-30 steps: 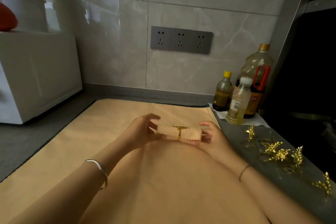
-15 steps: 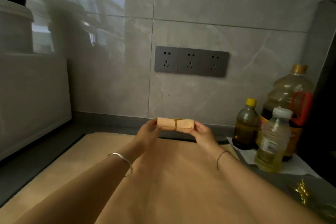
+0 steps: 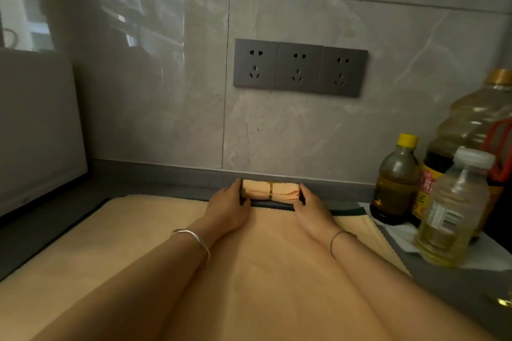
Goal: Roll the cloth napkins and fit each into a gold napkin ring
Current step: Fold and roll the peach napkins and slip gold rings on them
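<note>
Rolled napkin (image 3: 270, 191) in its gold ring (image 3: 271, 190), left hand (image 3: 227, 207) and right hand (image 3: 311, 209) gripping its ends; soft, light, likely to unroll unless held by the ends.

We count one rolled napkin (image 3: 285, 191) and one gold ring (image 3: 270, 191); two hands, left hand (image 3: 227, 207) and right hand (image 3: 311, 212); two bracelets (image 3: 194, 238) (image 3: 339, 235); three wall sockets (image 3: 255, 63) (image 3: 298, 68) (image 3: 342, 72); three bottles (image 3: 396, 183) (image 3: 471, 119) (image 3: 454, 210); one spread cloth (image 3: 138, 243); one white box (image 3: 36, 130)
</note>
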Available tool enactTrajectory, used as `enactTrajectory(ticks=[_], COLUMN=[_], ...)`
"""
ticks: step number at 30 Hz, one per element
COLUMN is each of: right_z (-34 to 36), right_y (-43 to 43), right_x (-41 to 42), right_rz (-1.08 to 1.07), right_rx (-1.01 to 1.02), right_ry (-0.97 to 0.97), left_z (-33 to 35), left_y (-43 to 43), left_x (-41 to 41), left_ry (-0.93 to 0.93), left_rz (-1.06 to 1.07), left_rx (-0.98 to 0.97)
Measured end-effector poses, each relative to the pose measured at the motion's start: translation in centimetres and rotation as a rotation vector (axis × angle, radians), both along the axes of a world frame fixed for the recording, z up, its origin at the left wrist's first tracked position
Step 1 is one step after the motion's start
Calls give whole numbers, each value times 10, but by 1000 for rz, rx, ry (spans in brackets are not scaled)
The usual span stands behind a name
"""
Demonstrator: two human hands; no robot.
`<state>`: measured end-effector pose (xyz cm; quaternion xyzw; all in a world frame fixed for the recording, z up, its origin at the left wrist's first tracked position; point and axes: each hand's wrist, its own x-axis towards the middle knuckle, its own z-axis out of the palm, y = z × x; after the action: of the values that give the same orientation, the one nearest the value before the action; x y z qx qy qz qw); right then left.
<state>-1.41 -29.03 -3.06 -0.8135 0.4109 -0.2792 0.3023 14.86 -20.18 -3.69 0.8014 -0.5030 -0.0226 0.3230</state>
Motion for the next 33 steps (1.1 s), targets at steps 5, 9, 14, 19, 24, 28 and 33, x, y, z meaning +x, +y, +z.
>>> enactTrajectory(ticks=[5, 9, 14, 19, 24, 28, 33], right_z=[15, 14, -2, -3, 3, 6, 10], right_y=[19, 57, 115, 185, 251, 304, 342], right_x=[-25, -63, -112, -162, -200, -226, -252], right_rz=[-4, 80, 156, 243, 323, 445, 573], right_rx=[-37, -111, -110, -183, -232, -264, -293], right_ry=[82, 245, 394, 445, 490, 494, 528], left_z=[-1, -4, 7, 12, 15, 12, 17], left_y=[27, 75, 149, 225, 288, 333, 367], left_x=[-16, -44, -86, -129, -166, -192, -208], left_ry=[-109, -245, -236, -264, -261, -265, -228], left_rz=[3, -107, -219, -292, -325, -400, -527], left_rx=[98, 271, 374, 443, 443, 436, 470])
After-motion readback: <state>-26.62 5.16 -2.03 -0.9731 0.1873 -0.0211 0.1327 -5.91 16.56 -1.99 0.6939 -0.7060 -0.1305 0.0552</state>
